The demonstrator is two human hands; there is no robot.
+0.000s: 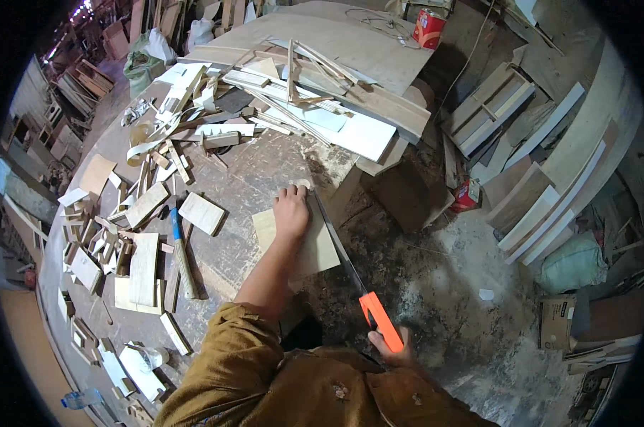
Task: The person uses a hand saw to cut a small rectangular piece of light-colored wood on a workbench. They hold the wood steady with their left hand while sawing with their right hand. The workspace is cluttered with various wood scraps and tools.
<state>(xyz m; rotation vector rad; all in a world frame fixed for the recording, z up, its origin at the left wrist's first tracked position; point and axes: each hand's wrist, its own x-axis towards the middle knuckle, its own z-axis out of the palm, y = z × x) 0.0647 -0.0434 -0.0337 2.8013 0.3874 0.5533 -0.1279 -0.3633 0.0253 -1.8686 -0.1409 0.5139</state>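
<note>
pressing down, pinch unclear at the fingertips, the left hand (292,212) is pinning a board (319,250) beneath it, probably light, stiff and best held flat, while the right hand (401,357) is clasping a likely springy saw (354,271) by its orange handle (380,319).

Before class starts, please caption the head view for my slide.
Left hand resting on a pale board, right hand gripping an orange-handled saw.
</note>
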